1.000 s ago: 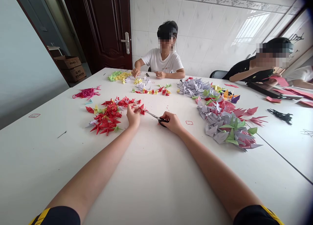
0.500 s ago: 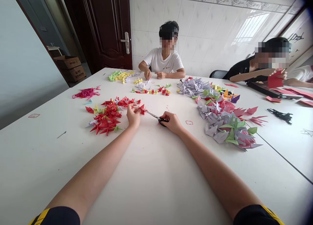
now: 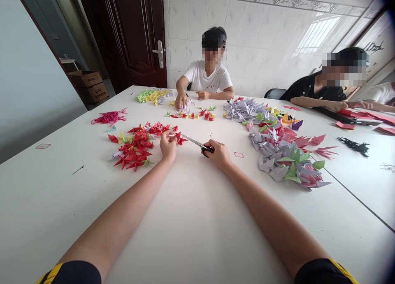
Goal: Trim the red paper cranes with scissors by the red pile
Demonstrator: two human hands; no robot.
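Observation:
Between the fingers of my left hand (image 3: pixel 168 146) is a red folded paper crane (image 3: pixel 180 139), its points sticking out to the right. My right hand (image 3: pixel 218 153) is closed round the handles of a pair of scissors (image 3: pixel 197 143). The blades point left toward the crane, their tips close to it; whether they touch I cannot tell. Just left of my left hand lies a pile of mostly red paper cranes (image 3: pixel 138 146), with a few yellow, green and white ones among them.
A large heap of grey, pink and green cranes (image 3: pixel 284 156) lies at the right. Pink strings (image 3: pixel 108 117) are at the left, black cords (image 3: pixel 353 146) at the far right. Across the white table (image 3: pixel 191 218), one person (image 3: pixel 210 76) handles small cranes; another (image 3: pixel 311 88) sits by red paper.
The scissors have drawn slightly back and up from the crane in my left hand. Across the table, one person's hand has moved forward; the person at right has lowered the red paper.

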